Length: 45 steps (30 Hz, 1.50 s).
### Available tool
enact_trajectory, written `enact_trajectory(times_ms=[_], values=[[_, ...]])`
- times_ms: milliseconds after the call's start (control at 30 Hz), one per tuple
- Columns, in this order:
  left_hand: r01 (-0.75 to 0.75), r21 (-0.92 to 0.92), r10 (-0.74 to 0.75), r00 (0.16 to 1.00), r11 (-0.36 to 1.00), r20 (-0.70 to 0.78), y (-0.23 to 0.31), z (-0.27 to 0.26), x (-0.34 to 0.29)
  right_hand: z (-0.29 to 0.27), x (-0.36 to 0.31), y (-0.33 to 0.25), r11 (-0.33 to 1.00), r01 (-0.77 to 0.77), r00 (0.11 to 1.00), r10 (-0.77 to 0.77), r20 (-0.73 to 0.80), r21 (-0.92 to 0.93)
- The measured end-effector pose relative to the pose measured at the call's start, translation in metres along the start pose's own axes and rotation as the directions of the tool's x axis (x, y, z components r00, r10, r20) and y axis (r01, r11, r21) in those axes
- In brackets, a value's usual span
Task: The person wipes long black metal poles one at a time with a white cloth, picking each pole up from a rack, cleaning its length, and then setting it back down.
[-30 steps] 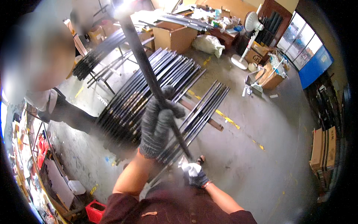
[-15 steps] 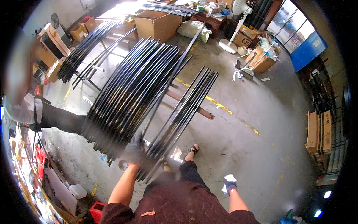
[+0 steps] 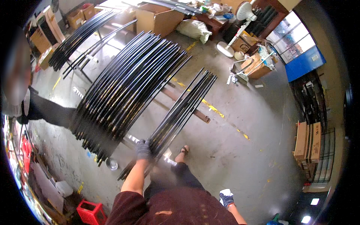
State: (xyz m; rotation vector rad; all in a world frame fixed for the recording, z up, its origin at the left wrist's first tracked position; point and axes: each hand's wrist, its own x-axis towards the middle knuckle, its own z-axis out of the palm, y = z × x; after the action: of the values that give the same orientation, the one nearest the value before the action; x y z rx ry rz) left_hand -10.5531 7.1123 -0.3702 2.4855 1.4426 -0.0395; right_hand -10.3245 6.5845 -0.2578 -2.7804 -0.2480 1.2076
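My left hand (image 3: 143, 150), in a dark grey glove, is closed at the left edge of a small group of long black rods (image 3: 180, 107), near their lower ends. The palm side is hidden, so how many rods it grips is unclear. To the left lies a wide row of similar black rods (image 3: 129, 80), some with brownish worn patches. My right hand (image 3: 227, 202), also gloved, is out at the lower right, away from the rods. It is closed on a crumpled white cloth (image 3: 226, 193).
A brown metal rail (image 3: 202, 116) supports the rods. Another person's dark sleeve (image 3: 52, 110) reaches the wide row from the left. A metal bowl (image 3: 111, 164) and a red crate (image 3: 91, 212) are on the floor. Farther back stand a white fan (image 3: 226, 48) and a cardboard box (image 3: 159, 20).
The single rod that slanted up from my left hand beside the wide row no longer stands out there. My left hand is now at the smaller group. The whole view has shifted slightly.
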Motion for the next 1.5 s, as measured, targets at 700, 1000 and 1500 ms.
enact_trajectory(times_ms=[700, 1000, 1500], values=[[0.255, 0.213, -0.200, 0.948, 0.943, -0.248, -0.140, -0.017, 0.024, -0.017, 0.015, -0.026, 0.632, 0.404, 0.902, -0.394, 0.176, -0.661], [0.223, 0.222, -0.178, 0.962, 0.949, -0.208, -0.142, -0.016, 0.029, -0.012, 0.013, -0.058, 0.594, 0.452, 0.881, -0.412, 0.231, -0.665], [-0.159, -0.294, 0.165, 0.986, 0.943, -0.003, 0.018, -0.154, -0.047, 0.025, 0.012, -0.395, 0.439, 0.008, 0.824, -0.512, 0.243, 0.898]])
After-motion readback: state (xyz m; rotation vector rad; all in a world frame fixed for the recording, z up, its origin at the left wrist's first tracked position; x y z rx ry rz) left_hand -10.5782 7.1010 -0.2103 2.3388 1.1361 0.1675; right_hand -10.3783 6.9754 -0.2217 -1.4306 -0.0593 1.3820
